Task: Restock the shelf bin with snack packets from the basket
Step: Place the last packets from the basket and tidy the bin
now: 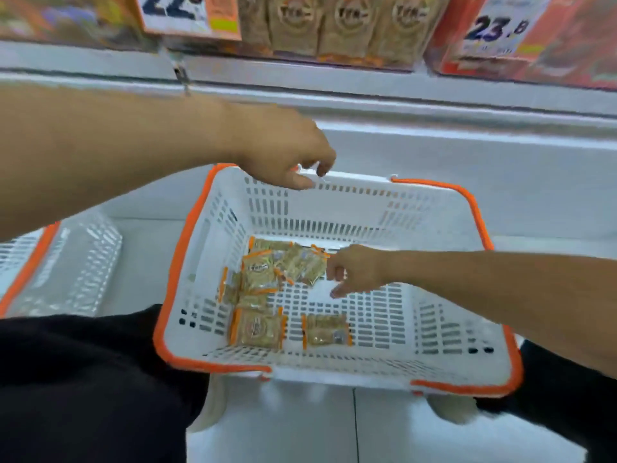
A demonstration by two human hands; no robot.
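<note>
Head view: left hand point(283, 152) fingers loosely curled at the basket point(334, 372) rim, right hand point(357, 270) fingers pinching a snack packet point(310, 267) inside.

White tiled floor point(334, 426) carries a white slotted basket point(444, 332) with orange rim, centre of view. A second white, orange-rimmed basket point(66, 262) sits on the floor to its left, just beside it, partly cut off by the frame edge. At the far side runs a white shelf point(367, 78). On it: tan snack packs point(337, 25) standing in a row at centre, an orange-red box point(534, 38) to the right, blurred goods to the left.
</note>
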